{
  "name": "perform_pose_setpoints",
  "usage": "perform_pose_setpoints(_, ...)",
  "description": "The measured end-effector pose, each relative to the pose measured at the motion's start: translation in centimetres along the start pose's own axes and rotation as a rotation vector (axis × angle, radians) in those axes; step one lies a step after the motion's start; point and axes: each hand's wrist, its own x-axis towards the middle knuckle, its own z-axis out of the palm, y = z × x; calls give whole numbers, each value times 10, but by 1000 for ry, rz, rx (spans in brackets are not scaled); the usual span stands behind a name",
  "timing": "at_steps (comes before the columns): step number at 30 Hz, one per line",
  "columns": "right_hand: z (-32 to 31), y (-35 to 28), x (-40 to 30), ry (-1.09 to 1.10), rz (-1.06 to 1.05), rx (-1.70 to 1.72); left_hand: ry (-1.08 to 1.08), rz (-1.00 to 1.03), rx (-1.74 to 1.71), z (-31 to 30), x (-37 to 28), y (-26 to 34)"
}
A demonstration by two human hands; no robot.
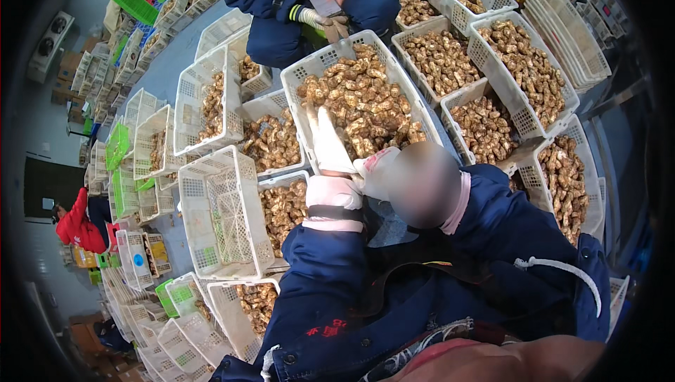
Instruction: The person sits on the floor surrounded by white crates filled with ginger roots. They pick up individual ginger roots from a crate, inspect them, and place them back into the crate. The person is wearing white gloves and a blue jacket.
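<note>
My left hand (328,142), in a white glove, reaches over the near left rim of a white plastic crate (430,127), fingers stretched out and holding nothing. Stubby brown-and-cream produce (364,97) is heaped in that crate; whether it is mushrooms or tubers I cannot tell. At my left wrist, my right hand (375,171) has its gloved fingers closed on the cuff of the left glove (345,166). A strip of bare skin shows there, above a pink-and-white sleeve guard (333,197) with a dark band. A blurred patch covers part of my right forearm.
A co-worker (300,7) sits across the crate, holding a phone-like object (324,3). Filled crates (522,70) stand stacked at right, nested crates (567,39) beyond. An upended crate (227,213) stands at left. A person in red (82,223) is farther off.
</note>
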Motion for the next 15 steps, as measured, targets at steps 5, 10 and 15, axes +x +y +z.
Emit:
perform_pose_setpoints(5, 1, -5, 1, 43, 36, 23, 134, -50, 32, -21, 15, -25)
perform_pose_setpoints(10, 15, 11, -22, -135, 121, -72, 54, -62, 10, -20, 9, -21)
perform_pose_setpoints(15, 8, 12, -20, -134, 122, -131, -67, 38, 5, -12, 4, -2)
